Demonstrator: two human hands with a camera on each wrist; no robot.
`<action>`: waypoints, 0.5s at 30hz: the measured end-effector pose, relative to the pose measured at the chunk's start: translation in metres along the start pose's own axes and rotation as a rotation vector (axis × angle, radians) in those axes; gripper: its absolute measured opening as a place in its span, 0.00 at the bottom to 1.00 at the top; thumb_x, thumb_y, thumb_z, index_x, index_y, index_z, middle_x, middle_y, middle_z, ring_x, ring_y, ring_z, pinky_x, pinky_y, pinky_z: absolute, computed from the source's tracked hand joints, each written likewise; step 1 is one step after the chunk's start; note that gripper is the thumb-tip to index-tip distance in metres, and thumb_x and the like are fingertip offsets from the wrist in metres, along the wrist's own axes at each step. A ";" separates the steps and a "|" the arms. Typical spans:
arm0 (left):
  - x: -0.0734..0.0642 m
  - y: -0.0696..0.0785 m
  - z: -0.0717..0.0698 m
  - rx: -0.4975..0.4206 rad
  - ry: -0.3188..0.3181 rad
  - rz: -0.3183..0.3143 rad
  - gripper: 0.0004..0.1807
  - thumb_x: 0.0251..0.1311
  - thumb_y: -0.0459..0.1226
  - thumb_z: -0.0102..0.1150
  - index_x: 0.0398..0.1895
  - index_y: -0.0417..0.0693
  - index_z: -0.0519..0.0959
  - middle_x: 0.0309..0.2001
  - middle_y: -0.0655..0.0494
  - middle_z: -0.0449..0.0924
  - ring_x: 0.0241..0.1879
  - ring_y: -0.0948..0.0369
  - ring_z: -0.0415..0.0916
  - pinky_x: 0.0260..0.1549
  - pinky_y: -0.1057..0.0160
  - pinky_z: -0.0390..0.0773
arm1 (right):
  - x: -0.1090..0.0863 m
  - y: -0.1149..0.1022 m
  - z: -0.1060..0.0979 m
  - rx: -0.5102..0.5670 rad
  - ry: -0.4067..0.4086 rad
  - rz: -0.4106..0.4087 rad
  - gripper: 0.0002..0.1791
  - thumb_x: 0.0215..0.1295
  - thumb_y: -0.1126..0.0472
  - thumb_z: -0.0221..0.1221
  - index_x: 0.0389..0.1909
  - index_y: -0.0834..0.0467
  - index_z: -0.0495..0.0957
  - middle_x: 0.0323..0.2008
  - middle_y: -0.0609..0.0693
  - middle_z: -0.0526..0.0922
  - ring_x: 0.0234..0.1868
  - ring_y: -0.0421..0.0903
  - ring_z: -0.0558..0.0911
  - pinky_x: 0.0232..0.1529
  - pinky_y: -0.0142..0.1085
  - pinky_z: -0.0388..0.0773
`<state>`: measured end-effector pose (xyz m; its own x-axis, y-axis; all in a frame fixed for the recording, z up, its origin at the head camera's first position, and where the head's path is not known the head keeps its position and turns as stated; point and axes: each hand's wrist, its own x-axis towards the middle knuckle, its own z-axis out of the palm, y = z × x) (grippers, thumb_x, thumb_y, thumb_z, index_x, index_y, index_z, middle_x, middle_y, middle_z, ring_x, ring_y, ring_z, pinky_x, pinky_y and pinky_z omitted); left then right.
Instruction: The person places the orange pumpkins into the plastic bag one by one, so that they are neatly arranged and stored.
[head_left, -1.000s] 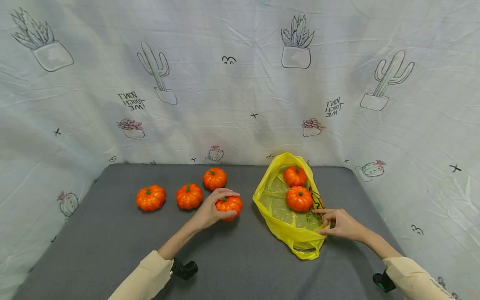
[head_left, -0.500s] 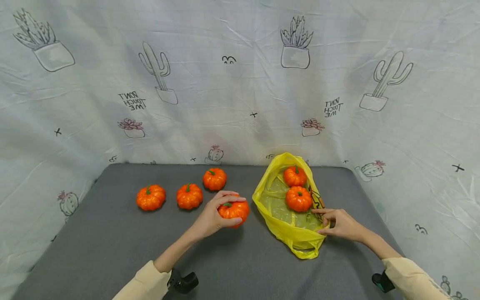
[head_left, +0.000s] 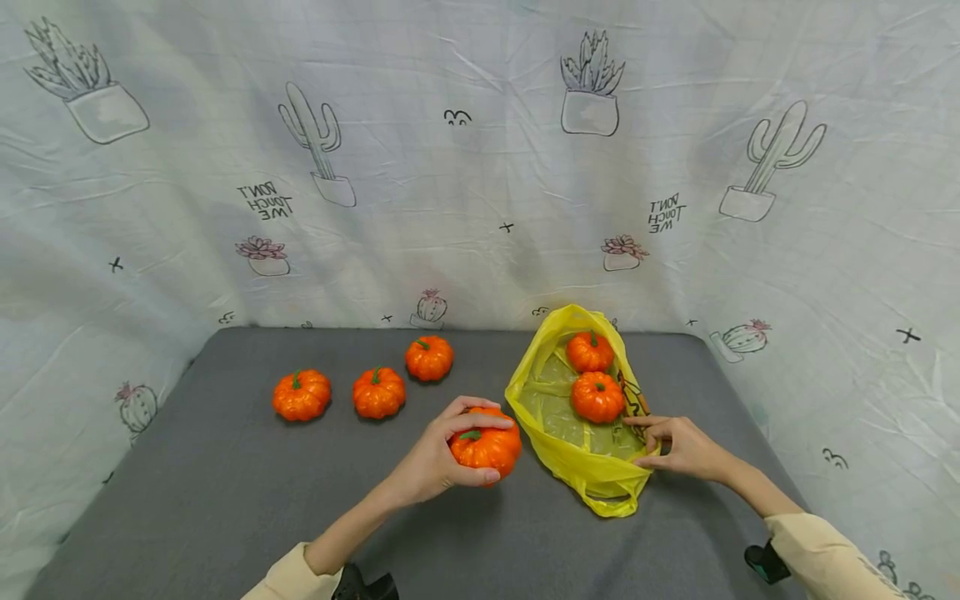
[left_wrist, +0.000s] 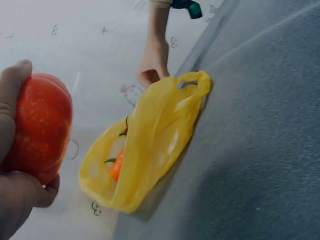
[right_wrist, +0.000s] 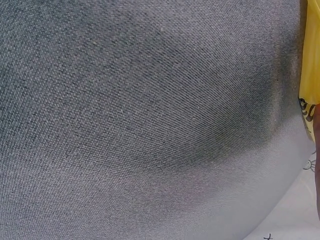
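My left hand (head_left: 437, 461) grips a small orange pumpkin (head_left: 487, 448) from its left side, thumb below and fingers over the top, lifted off the table. In the left wrist view the same pumpkin (left_wrist: 44, 127) fills the space between thumb and fingers. To the right lies a yellow plastic bag (head_left: 558, 462) with its mouth spread wide. Inside it sit two pumpkins, a rear one (head_left: 589, 352) and a front one (head_left: 597, 397). My right hand (head_left: 681, 448) pinches the bag's right rim between thumb and fingers. The right wrist view catches only a sliver of that hand and the bag (right_wrist: 311, 50).
Three more pumpkins stand on the grey table (head_left: 225, 483): one at far left (head_left: 302, 395), one beside it (head_left: 378, 392) and one farther back (head_left: 429, 358). A white cloth (head_left: 420, 167) printed with cacti hangs behind and at both sides.
My left hand has raised the pumpkin off the table and carried it rightward and nearer to me, close to the bag's left rim. The right hand and bag have stayed nearly still.
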<state>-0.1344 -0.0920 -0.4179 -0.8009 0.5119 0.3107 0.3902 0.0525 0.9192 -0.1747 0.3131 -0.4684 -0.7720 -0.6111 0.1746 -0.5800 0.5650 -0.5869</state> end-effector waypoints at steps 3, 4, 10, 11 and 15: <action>-0.003 0.002 0.005 -0.017 -0.005 0.017 0.26 0.46 0.34 0.74 0.53 0.51 0.81 0.58 0.53 0.67 0.54 0.50 0.68 0.46 0.57 0.77 | 0.001 -0.012 -0.003 0.015 0.001 -0.009 0.18 0.53 0.67 0.69 0.14 0.52 0.71 0.49 0.71 0.78 0.17 0.30 0.58 0.17 0.29 0.67; -0.004 0.003 0.006 -0.019 -0.004 0.019 0.26 0.45 0.34 0.75 0.52 0.51 0.81 0.58 0.53 0.67 0.55 0.50 0.68 0.46 0.57 0.77 | 0.002 -0.015 -0.005 0.022 0.000 -0.011 0.18 0.53 0.68 0.69 0.14 0.52 0.71 0.49 0.72 0.78 0.17 0.31 0.59 0.17 0.29 0.68; -0.007 0.008 0.012 -0.015 -0.003 0.005 0.26 0.45 0.35 0.75 0.52 0.55 0.82 0.58 0.55 0.68 0.55 0.51 0.68 0.45 0.58 0.78 | 0.001 -0.014 -0.004 0.012 0.001 -0.001 0.19 0.53 0.67 0.69 0.14 0.52 0.70 0.50 0.71 0.78 0.17 0.30 0.59 0.17 0.28 0.67; -0.007 0.009 0.013 -0.015 -0.005 0.002 0.26 0.44 0.35 0.76 0.51 0.55 0.82 0.58 0.55 0.68 0.54 0.51 0.68 0.45 0.58 0.78 | 0.001 -0.011 -0.003 0.007 0.001 0.002 0.19 0.54 0.67 0.69 0.14 0.51 0.70 0.50 0.71 0.78 0.18 0.30 0.59 0.17 0.27 0.67; -0.009 0.012 0.017 -0.017 -0.025 0.005 0.25 0.45 0.35 0.76 0.51 0.55 0.82 0.58 0.57 0.68 0.55 0.51 0.68 0.45 0.58 0.78 | 0.000 -0.008 -0.002 0.011 0.005 0.005 0.18 0.54 0.66 0.69 0.14 0.52 0.70 0.50 0.71 0.78 0.19 0.30 0.61 0.17 0.27 0.66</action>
<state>-0.1143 -0.0810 -0.4136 -0.7872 0.5333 0.3097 0.3865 0.0353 0.9216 -0.1708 0.3095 -0.4620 -0.7760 -0.6057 0.1757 -0.5733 0.5615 -0.5967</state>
